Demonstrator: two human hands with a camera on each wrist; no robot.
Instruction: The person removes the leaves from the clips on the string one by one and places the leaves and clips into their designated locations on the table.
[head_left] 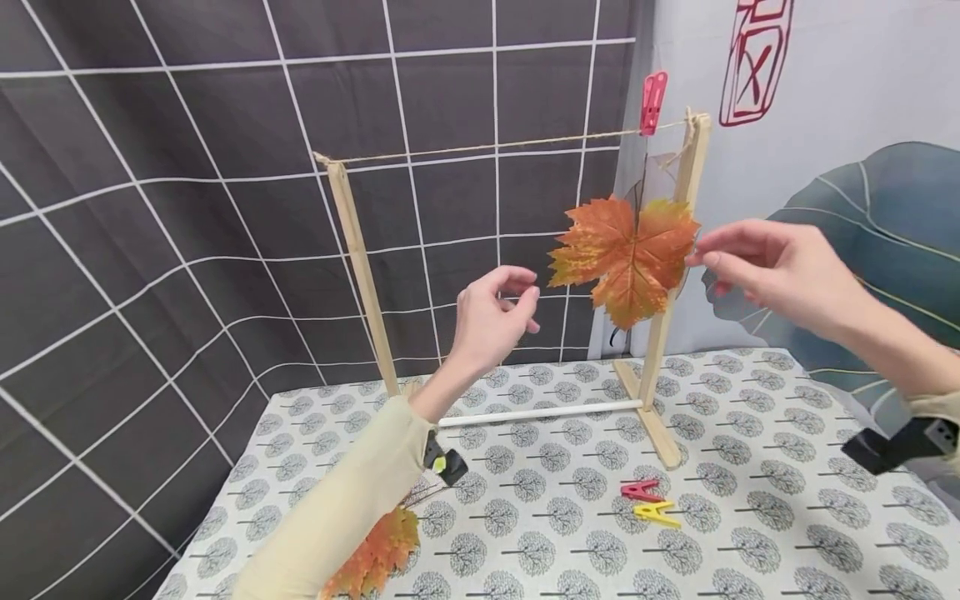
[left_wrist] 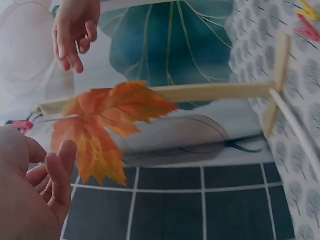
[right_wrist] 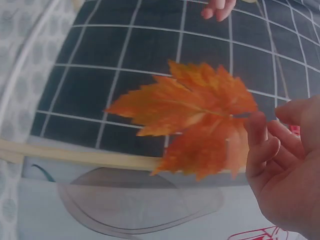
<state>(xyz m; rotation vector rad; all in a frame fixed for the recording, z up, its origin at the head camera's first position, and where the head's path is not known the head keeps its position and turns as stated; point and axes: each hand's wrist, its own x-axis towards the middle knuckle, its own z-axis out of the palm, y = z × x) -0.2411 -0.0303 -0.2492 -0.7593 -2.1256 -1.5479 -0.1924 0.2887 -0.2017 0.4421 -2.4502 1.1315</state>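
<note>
An orange and yellow artificial maple leaf [head_left: 630, 258] hangs by its stem from a pink clothespin [head_left: 653, 103] clipped on a string [head_left: 480, 147] near the right post. Just past the leaf's right edge is my right hand [head_left: 787, 271], fingers loosely bent; the left wrist view shows a gap between that hand [left_wrist: 75, 32] and the leaf [left_wrist: 112, 112]. To the left of the leaf, my left hand [head_left: 491, 317] hovers in the air with relaxed, half-bent fingers and nothing in them. Both hands stay below the string.
A wooden frame with a left post [head_left: 360, 267], a right post [head_left: 660, 333] and a white bottom rod [head_left: 540, 413] stands on the tree-patterned cloth [head_left: 525, 517]. Red [head_left: 640, 489] and yellow [head_left: 657, 513] clothespins lie in front. Another orange leaf [head_left: 378, 554] is partly under my left forearm.
</note>
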